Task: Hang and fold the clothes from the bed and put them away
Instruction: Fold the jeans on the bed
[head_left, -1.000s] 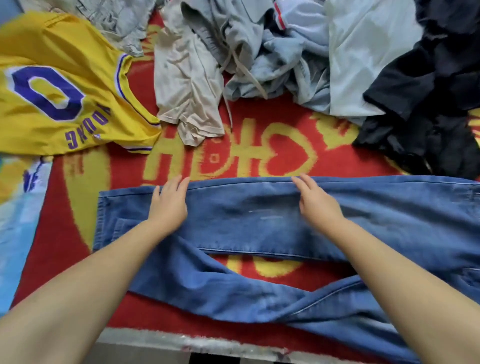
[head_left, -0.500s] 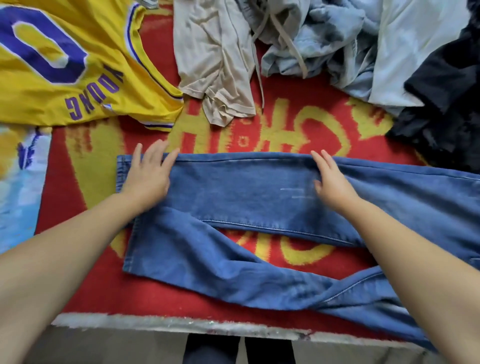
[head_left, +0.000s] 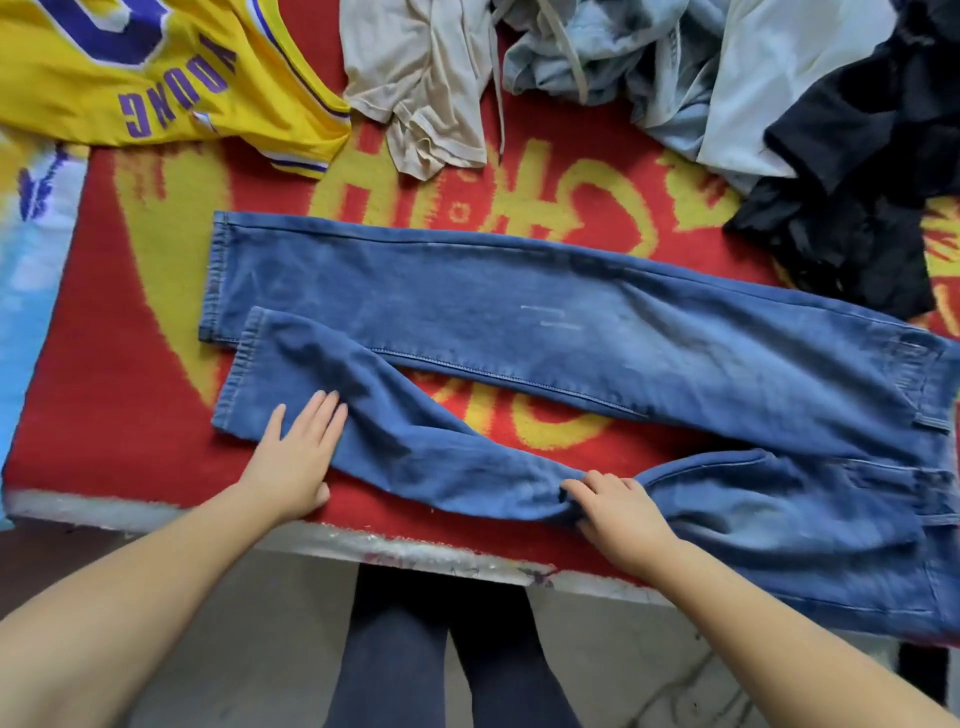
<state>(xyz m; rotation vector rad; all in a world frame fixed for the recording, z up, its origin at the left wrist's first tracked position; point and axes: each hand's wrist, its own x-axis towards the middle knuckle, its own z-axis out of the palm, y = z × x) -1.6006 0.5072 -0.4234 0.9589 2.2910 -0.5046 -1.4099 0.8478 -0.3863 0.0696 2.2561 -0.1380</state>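
A pair of blue jeans (head_left: 519, 312) lies sideways on the red and yellow blanket (head_left: 130, 322), hems to the left, waistband at the right edge. The far leg is flat and straight; the near leg runs crooked below it, with blanket showing between them. My left hand (head_left: 296, 457) rests flat with straight fingers on the near leg close to its hem. My right hand (head_left: 618, 509) lies on the near leg by the thigh, fingers curled into a bunch of denim.
A yellow basketball jersey (head_left: 156, 83) lies at the back left. A beige garment (head_left: 421, 88), light blue and white clothes (head_left: 701, 78) and a black garment (head_left: 857, 197) are heaped along the back. The bed's front edge (head_left: 415, 551) runs just below my hands; my legs stand on the floor.
Both hands have left the far leg and come down onto the near leg. The view has shifted so the jeans lie higher and more fully in sight.
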